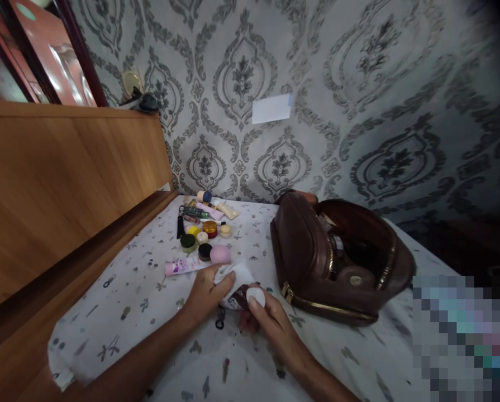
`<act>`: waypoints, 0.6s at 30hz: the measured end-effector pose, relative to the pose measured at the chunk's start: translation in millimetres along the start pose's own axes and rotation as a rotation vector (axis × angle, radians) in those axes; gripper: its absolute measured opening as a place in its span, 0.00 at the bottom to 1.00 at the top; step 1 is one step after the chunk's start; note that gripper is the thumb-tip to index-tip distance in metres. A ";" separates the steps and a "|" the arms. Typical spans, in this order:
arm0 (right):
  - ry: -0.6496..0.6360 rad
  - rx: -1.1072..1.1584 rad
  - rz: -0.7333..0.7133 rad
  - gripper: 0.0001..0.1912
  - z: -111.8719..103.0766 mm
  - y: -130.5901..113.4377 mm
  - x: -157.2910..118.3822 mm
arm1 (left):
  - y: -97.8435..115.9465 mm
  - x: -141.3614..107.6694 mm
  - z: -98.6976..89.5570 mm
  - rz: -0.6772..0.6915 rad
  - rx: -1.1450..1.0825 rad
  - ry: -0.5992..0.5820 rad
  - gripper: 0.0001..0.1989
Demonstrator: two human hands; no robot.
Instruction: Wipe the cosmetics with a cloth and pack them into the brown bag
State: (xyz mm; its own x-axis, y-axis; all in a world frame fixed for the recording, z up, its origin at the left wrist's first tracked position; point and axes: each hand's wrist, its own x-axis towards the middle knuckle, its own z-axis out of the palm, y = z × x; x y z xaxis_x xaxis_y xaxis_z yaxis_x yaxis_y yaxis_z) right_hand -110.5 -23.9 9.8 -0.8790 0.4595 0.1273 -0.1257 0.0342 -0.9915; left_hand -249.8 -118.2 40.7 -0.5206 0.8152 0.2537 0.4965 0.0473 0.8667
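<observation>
The one camera sits on the person's head and looks forward and down, with the left hand [210, 290] and right hand [272, 318] near it, low in the middle. Its wide view takes in the printed white cloth [216, 363] from above, a wooden panel [65, 167] at the left and, farther off, the patterned wall [241, 84] ahead.

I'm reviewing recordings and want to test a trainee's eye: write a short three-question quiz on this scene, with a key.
1. True or false: the brown bag gapes open.
2. What is in the left hand? A) a comb; B) a white cloth; C) a pair of scissors.
3. Fill in: the round piece under the thumb of the right hand is ____ in colour.

Key: 1. True; 2. B; 3. white.
</observation>
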 end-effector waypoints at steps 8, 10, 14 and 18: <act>0.091 -0.017 -0.003 0.25 0.9 -10.1 -3.4 | -0.5 2.1 0.0 -0.112 -0.114 -0.034 0.14; 0.157 -0.050 0.011 0.23 -1.4 -4.7 -5.3 | 3.4 -1.2 1.5 -0.150 -0.132 -0.083 0.17; 0.287 -0.057 0.043 0.22 -8.3 16.5 -4.6 | 10.6 -6.2 3.0 -0.073 -0.110 -0.192 0.18; 0.260 0.062 -0.031 0.24 -8.5 22.3 -1.2 | 12.1 -7.3 1.9 -0.048 -0.082 -0.210 0.19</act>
State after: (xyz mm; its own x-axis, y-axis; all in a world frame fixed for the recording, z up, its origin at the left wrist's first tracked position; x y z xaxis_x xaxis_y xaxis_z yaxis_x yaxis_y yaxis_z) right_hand -108.4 -16.1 -12.7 -0.7280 0.6716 0.1380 -0.1858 0.0006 -0.9826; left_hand -238.7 -122.4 48.5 -0.3824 0.9157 0.1239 0.4119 0.0489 0.9099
